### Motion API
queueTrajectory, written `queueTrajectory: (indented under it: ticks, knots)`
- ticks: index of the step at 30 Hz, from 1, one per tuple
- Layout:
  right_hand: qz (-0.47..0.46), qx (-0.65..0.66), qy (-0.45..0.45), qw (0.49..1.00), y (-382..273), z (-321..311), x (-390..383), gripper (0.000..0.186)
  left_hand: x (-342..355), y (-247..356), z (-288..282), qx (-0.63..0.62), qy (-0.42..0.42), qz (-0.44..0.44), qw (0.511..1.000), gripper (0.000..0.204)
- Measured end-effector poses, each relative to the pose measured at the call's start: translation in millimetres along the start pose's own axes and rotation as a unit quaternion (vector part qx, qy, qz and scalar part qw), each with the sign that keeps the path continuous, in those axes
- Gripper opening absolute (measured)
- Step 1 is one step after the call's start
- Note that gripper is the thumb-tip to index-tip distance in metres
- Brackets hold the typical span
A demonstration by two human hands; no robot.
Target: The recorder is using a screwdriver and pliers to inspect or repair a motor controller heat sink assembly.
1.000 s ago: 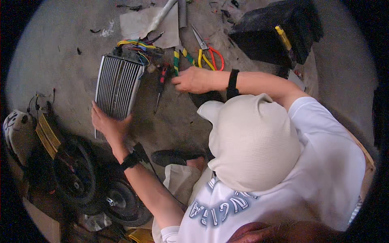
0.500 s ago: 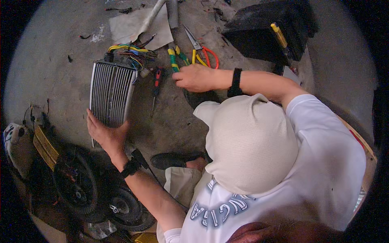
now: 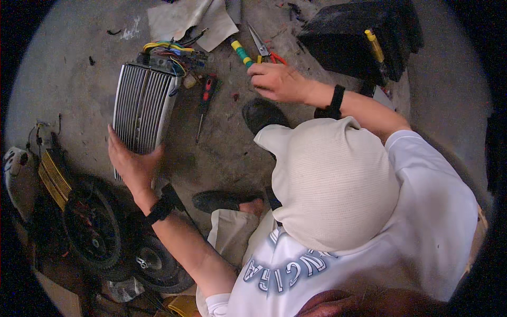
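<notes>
My left hand (image 3: 134, 164) grips the lower end of a silver finned metal housing (image 3: 142, 103) lying on the floor, with a tangle of coloured wires (image 3: 171, 55) at its top end. My right hand (image 3: 277, 82) has its fingers closed on the handle end of a green-and-yellow striped pliers-like tool (image 3: 240, 53); its lower part is hidden by my fingers. Just beyond lie scissors (image 3: 260, 39) with red and yellow handles, partly covered. A red-and-black screwdriver (image 3: 207, 92) lies between the housing and my right hand.
A black box (image 3: 343, 42) with a yellow tube is at upper right; grey sheets (image 3: 216, 26) lie at top. Wheels (image 3: 92, 227) and a yellow finned part (image 3: 55, 174) crowd the lower left. My dark shoes (image 3: 222, 202) and a pale rounded fabric mass (image 3: 332, 185) are below.
My right hand has moved up and right with the striped tool, whose handles now look closer together. My left hand stays on the housing, which appears slightly shifted in view.
</notes>
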State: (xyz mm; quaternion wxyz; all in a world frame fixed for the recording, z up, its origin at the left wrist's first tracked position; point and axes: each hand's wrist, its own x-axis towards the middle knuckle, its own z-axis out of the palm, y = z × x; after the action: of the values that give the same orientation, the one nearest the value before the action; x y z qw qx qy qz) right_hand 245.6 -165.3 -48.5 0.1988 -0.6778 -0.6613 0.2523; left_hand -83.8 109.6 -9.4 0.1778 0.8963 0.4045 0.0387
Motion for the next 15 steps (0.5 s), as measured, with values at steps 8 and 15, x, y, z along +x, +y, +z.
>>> queueTrajectory:
  ticks: [8,15]
  knots:
    - [-0.001,-0.074,-0.056,0.996,-12,34,22,0.011,-4,-3,15,0.035,0.009,-0.007,0.999,0.127]
    - [0.002,-0.076,-0.077,0.994,-4,51,34,0.013,-8,-19,23,0.002,0.048,0.031,0.998,0.131]
